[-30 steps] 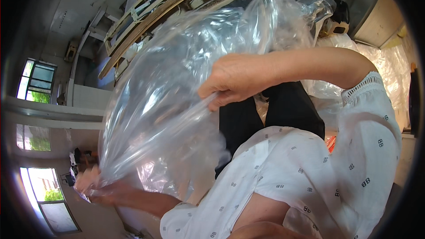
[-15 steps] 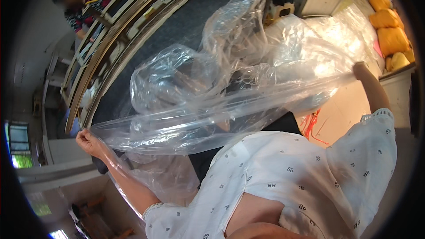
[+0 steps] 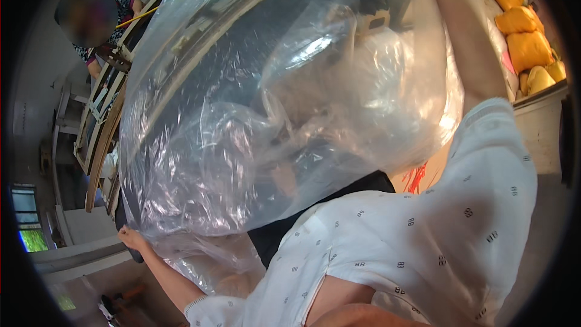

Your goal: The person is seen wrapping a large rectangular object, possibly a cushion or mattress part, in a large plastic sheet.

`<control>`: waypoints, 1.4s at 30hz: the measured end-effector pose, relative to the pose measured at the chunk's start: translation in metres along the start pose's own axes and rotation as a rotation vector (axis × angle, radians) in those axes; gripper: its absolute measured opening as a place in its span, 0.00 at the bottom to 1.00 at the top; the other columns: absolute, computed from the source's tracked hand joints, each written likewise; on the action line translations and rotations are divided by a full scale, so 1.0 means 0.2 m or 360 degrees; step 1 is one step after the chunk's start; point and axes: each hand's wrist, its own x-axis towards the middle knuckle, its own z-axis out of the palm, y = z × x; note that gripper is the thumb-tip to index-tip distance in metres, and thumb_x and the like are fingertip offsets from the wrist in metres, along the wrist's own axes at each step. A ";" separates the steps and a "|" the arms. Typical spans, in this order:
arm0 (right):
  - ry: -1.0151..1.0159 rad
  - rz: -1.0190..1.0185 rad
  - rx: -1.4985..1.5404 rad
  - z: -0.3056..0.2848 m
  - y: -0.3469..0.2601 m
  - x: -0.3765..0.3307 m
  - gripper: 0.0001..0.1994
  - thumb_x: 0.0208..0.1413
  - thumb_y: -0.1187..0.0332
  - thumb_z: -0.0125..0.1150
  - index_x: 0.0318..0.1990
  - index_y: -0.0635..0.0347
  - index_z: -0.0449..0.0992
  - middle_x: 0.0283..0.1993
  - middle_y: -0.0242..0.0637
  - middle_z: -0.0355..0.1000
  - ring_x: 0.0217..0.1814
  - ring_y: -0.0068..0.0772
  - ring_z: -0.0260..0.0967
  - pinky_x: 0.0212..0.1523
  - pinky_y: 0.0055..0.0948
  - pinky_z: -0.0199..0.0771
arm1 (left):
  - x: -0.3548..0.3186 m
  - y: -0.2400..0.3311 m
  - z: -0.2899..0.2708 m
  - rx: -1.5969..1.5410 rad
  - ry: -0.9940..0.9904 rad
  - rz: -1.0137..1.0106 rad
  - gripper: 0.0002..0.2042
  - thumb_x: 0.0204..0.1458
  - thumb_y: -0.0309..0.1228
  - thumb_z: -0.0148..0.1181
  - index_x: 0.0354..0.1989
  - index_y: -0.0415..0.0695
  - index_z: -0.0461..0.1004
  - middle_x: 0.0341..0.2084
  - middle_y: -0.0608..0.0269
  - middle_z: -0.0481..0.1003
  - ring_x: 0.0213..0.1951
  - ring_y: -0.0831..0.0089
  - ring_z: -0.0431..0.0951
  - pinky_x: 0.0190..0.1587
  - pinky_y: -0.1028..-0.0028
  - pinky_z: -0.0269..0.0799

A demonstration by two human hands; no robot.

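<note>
Because the bag (image 3: 272,115) is thin clear film, ballooned with air and creased all over, it is judged very light, limp, slippery and easily torn; it has no stiffness of its own, so it is best gripped at its edge, with the film gathered in the fist, not pinched on the taut face. It hangs in the air before the person, filling the middle of the view and resting on nothing. At lower left the left hand (image 3: 130,237) is clenched on the bag's lower edge, arm stretched out from a white patterned sleeve (image 3: 423,248). The right arm (image 3: 466,42) rises along the bag's right side; the right hand is out of view past the top edge, so its grip cannot be told. Seen through the film: a dark sheet (image 3: 242,66) lying on long wooden frames (image 3: 100,127), which run from lower left to the top. A second person (image 3: 91,18) stands at the far left end of these frames. At far right, yellow sacks (image 3: 526,36) are stacked behind a pale ledge (image 3: 538,127). The billowing film itself blocks sight of most of what lies beyond.
</note>
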 end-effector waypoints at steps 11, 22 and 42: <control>-0.1489 0.0241 -0.0447 0.56 0.44 -0.92 0.29 0.57 0.45 0.41 0.59 0.56 0.61 0.65 0.34 0.54 0.68 0.39 0.48 0.62 0.43 0.52 | 0.19 -0.59 -0.18 0.0709 -0.0292 -0.0201 0.18 0.55 0.39 0.46 0.45 0.38 0.69 0.42 0.45 0.72 0.43 0.51 0.73 0.44 0.59 0.68; -0.1714 0.1463 -0.0233 0.57 1.20 -0.87 0.38 0.56 0.38 0.36 0.58 0.66 0.63 0.58 0.52 0.62 0.63 0.42 0.57 0.62 0.26 0.51 | 0.11 0.14 0.04 -0.0534 0.0217 -0.0453 0.17 0.50 0.41 0.57 0.39 0.38 0.73 0.33 0.55 0.75 0.35 0.66 0.73 0.42 0.70 0.67; -0.3838 -0.0167 0.2221 1.09 -2.50 -1.41 0.26 0.55 0.56 0.52 0.60 0.56 0.60 0.59 0.41 0.63 0.57 0.36 0.63 0.57 0.33 0.60 | 0.15 0.15 0.16 -0.1416 0.0003 -0.0365 0.10 0.53 0.33 0.53 0.27 0.38 0.71 0.19 0.65 0.69 0.23 0.77 0.67 0.25 0.74 0.64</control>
